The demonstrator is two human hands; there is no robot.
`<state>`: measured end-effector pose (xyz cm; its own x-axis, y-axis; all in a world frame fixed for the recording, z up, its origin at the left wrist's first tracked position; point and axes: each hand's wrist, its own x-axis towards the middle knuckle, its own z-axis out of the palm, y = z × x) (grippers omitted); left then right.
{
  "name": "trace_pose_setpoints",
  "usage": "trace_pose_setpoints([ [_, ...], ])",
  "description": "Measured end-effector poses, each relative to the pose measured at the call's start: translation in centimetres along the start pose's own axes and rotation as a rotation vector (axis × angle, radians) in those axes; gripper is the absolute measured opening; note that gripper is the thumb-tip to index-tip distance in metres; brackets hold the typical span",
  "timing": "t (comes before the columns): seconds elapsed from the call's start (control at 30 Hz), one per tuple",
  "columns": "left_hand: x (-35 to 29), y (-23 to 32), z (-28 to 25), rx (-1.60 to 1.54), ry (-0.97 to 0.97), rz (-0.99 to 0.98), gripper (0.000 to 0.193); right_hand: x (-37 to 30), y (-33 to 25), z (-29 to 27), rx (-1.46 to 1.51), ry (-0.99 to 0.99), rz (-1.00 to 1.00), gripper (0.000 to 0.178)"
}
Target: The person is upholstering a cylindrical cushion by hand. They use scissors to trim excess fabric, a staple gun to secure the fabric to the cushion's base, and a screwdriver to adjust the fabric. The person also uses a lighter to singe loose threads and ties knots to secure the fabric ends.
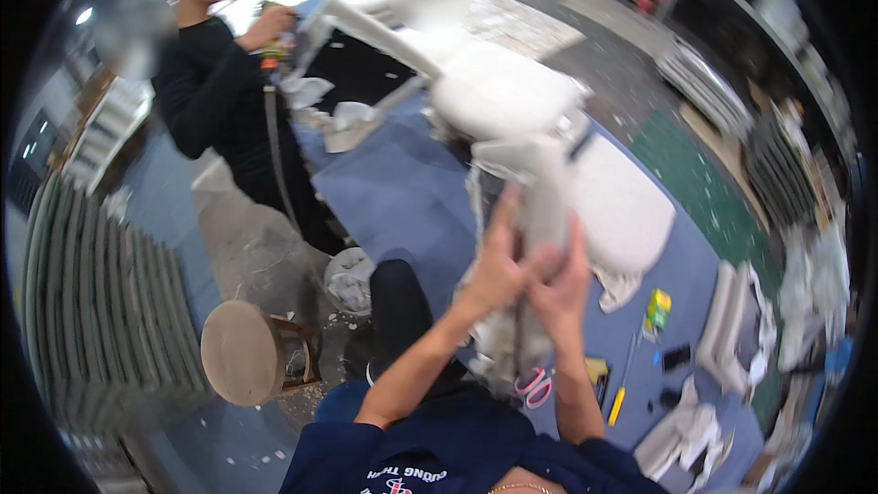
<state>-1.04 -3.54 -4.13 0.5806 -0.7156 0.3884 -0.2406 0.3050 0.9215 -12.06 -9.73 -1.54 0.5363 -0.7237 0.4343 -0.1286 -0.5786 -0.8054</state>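
We clamp the fingers of our left hand (494,270) and right hand (562,284) around a soft, crumpled white padded piece (540,210) above the blue desk (402,192).

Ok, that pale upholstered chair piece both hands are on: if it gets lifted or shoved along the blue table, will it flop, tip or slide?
The chair piece looks bulky and padded, so probably stiff, not floppy. It stands tall in the left hand and right hand, so it may tip if released. Loose white fabric hangs at its base and might drag.

Head-worn fisheye, close above worktable (393,192)
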Motion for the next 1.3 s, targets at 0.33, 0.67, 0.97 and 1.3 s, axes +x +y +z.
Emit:
trace_pose_setpoints([
  [0.33, -1.4, 3.4, -2.0, -0.097, -0.181, -0.124, 0.074, 7.6, -1.2, -2.7, 0.273, -0.139, -0.273, 0.057],
  [0.67, 2.6, 6.3, 2.8, 0.036, -0.176, 0.186, 0.098, 6.9, 0.3, -5.1, 0.603, -0.184, -0.244, 0.017],
  [0.97, 6.3, 6.6, 4.7, -0.146, -0.325, 0.051, 0.07, 6.1, 0.2, -6.0, 0.641, -0.101, -0.315, 0.028],
  [1.3, 8.8, 7.1, 2.0, 0.118, -0.605, 0.039, 0.072, -6.9, 11.2, -9.6, 0.26, 0.158, 0.002, 0.079],
])
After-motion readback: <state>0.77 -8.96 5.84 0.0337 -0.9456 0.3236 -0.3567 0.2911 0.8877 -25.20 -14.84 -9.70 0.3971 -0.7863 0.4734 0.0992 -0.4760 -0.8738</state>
